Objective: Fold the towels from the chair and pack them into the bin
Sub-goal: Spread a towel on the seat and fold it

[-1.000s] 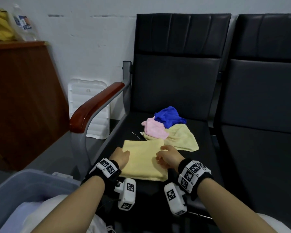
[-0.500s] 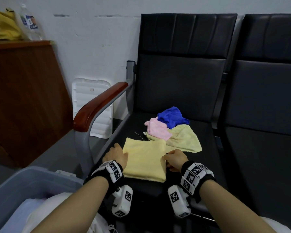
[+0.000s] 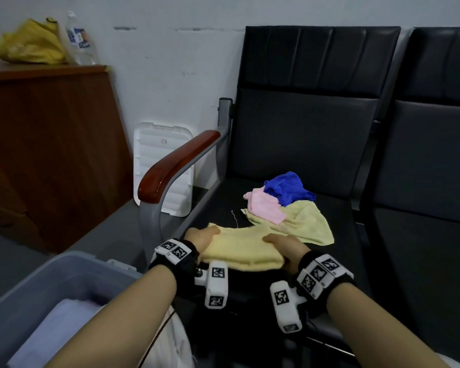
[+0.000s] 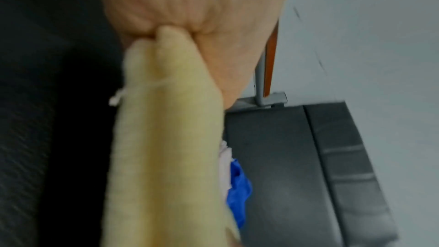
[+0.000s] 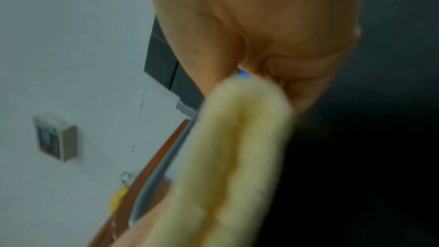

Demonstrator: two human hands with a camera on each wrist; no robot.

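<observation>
Nearest, at the lower left, the grey plastic bin (image 3: 19, 296) sits beside the person's knees with pale folded cloth (image 3: 61, 322) inside it. Past it, both hands work at the front edge of the black chair seat (image 3: 356, 264): the left hand (image 3: 201, 237) clasps the left end of the folded yellow towel (image 3: 239, 248), its grip closed on the bunched layers as the left wrist view shows, while the right hand (image 3: 286, 248) pinches the towel's right end, thumb on top and fingers tucked beneath the folded edge. The towel lies between the two hands, lifted slightly at the near side. Just behind it lies a loose pale yellow-green towel (image 3: 303, 224), with a pink towel (image 3: 266, 208) resting on it and a crumpled blue towel (image 3: 290, 188) behind that. Left of the seat is the wooden armrest (image 3: 175, 166), then a white plastic lid (image 3: 162, 166) leaning on the wall, and a wooden cabinet (image 3: 51, 144) carrying a yellow bag (image 3: 29, 46) and a bottle (image 3: 79, 39).
</observation>
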